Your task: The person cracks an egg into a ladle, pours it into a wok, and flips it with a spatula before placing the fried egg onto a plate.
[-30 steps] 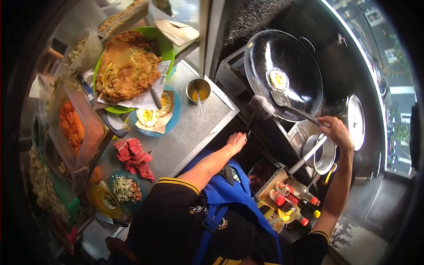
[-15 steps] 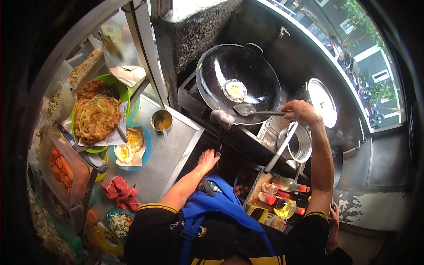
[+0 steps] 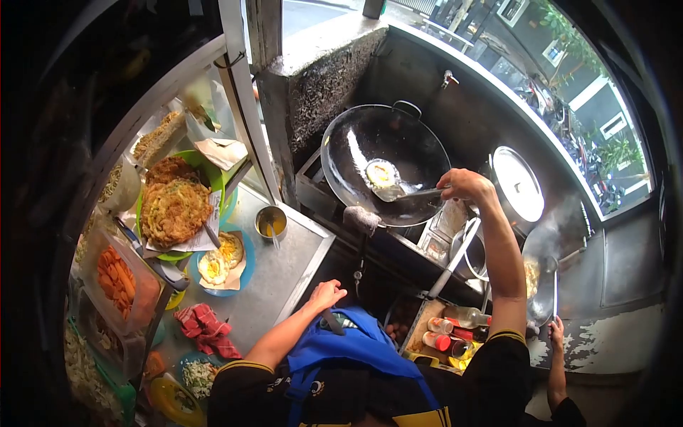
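My right hand (image 3: 467, 186) grips the handle of a wok spatula (image 3: 420, 193) over the large black wok (image 3: 421, 142). The spatula's blade touches or lies very close to the lower edge of a frying egg (image 3: 381, 173), whose yolk shows yellow. My left hand (image 3: 329, 293) hangs in front of the stove with nothing in it, fingers loosely apart. Just right of it is a dark rod or hose with a small metal fitting (image 3: 358, 275). Above that, the wok's near handle is wrapped in a grey cloth (image 3: 363, 219).
On the left counter (image 3: 284, 277) are a blue plate (image 3: 249, 267) of fried eggs, a metal cup (image 3: 271, 222) and a red cloth (image 3: 206, 331). Sauce bottles (image 3: 455, 331) stand below the stove. At right, another person's hand (image 3: 556, 331) holds a ladle in a steaming wok.
My left hand has come away from the metal fitting. The spatula has moved left to the egg's edge. The other person's hand has risen, and the whole view has shifted.
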### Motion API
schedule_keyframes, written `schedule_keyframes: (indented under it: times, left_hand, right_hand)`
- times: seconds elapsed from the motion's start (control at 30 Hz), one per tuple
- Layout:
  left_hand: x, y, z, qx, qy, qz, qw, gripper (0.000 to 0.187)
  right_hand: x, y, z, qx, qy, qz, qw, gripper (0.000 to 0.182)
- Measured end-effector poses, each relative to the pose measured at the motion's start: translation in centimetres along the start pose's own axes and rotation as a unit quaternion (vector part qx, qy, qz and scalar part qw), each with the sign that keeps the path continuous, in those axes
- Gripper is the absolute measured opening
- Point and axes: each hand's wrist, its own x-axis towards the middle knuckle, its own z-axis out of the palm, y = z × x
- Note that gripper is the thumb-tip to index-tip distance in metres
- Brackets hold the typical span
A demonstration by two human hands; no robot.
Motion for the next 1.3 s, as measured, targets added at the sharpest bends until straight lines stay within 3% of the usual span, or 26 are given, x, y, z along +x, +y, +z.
schedule_keyframes:
  times: [0.07, 0.13, 0.2, 0.5, 0.57, 0.7, 0.77, 0.9, 0.97, 1.1, 1.17, 1.3]
  left_hand:
    - [2.6, -0.2, 1.9, 0.017, 0.002, 0.011, 1.0, 0.056]
    - [4.7, 0.3, 3.7, 0.093, 0.089, 0.052, 0.99, 0.06]
    - [5.7, 2.1, 4.1, 0.06, 0.061, 0.003, 0.996, 0.054]
    - [6.8, 3.0, 5.3, 0.093, 0.103, 0.032, 0.99, 0.035]
    - [7.1, 2.6, 5.3, 0.111, 0.107, 0.086, 0.984, 0.032]
    - [7.0, 2.7, 5.0, 0.145, 0.108, 0.113, 0.977, 0.033]
    - [7.0, 3.1, 4.1, 0.146, 0.036, 0.086, 0.985, 0.041]
    - [4.6, 3.7, 2.4, 0.141, 0.084, 0.074, 0.984, 0.052]
    - [3.1, 3.0, 1.3, 0.111, 0.174, 0.112, 0.972, 0.059]
    - [0.6, 1.4, -1.3, 0.067, 0.195, 0.114, 0.972, 0.053]
    - [-2.4, 3.0, -3.5, -0.06, 0.095, 0.054, 0.992, 0.052]
    - [-6.2, 3.9, -6.0, -0.109, 0.075, 0.034, 0.991, 0.049]
  right_hand:
    - [-0.4, 0.3, -0.3, 0.005, -0.001, -0.01, 1.0, 0.038]
    - [-1.2, 0.1, -0.8, -0.007, -0.014, 0.013, 1.0, 0.037]
    - [-2.5, -0.3, -0.9, -0.013, -0.012, 0.021, 1.0, 0.04]
    - [-3.7, 1.3, 0.5, -0.025, -0.006, 0.019, 0.999, 0.039]
    - [-3.9, 1.3, 0.6, -0.02, -0.007, 0.023, 1.0, 0.04]
    - [-4.2, 0.5, -0.2, -0.018, -0.013, 0.044, 0.999, 0.041]
    - [-3.5, 1.0, -0.6, -0.027, -0.008, 0.035, 0.999, 0.042]
    - [-1.9, 1.0, -0.9, -0.03, -0.003, 0.024, 0.999, 0.042]
    - [-1.0, 0.7, -0.8, -0.022, -0.01, 0.017, 1.0, 0.043]
    - [1.7, 0.8, 0.6, -0.027, 0.005, 0.005, 1.0, 0.043]
    - [2.5, 1.1, 1.3, -0.024, 0.014, -0.003, 1.0, 0.042]
    - [1.1, 0.7, 0.1, -0.015, 0.006, -0.01, 1.0, 0.041]
